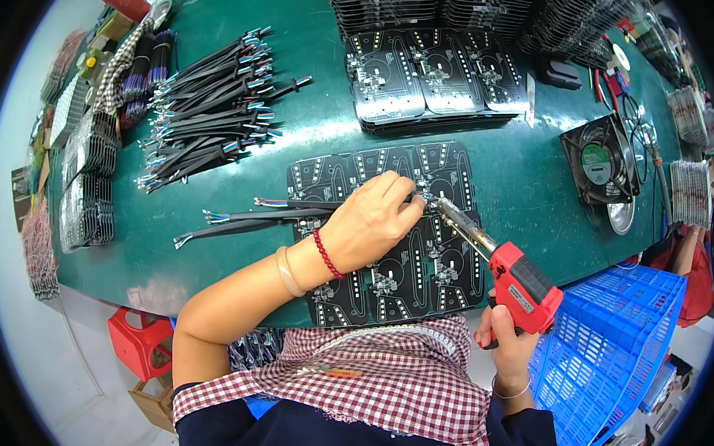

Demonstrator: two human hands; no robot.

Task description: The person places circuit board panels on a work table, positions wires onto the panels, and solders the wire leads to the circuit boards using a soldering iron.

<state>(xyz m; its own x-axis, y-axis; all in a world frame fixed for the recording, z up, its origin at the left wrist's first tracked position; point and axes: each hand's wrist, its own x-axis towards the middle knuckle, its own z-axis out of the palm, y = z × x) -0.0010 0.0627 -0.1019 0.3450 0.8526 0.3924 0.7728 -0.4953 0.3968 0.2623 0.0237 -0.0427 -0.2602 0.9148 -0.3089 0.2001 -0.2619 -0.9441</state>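
A panel of black circuit boards point(384, 159) lies on the table before me, with metal pads and small parts on it. My left hand point(377, 220) pinches a black-sleeved cable with coloured wire ends against the panel's right part; the fingers cover most of its end. Stretching left from under that hand are black cables point(270, 215), their wire tips bare. A red soldering gun point(524, 288) is gripped in my right hand point(510, 337), a finger at its trigger. The hot end of the gun reaches up-left to the wires beside my left fingertips.
A pile of black cables point(214, 109) lies at the far left. Stacked circuit boards point(391, 81) stand beyond the panel, with taller stacks behind. At right are a black fan point(599, 162), a dark box point(560, 73) and loose cords. A blue crate point(606, 345) stands beside the table's right edge.
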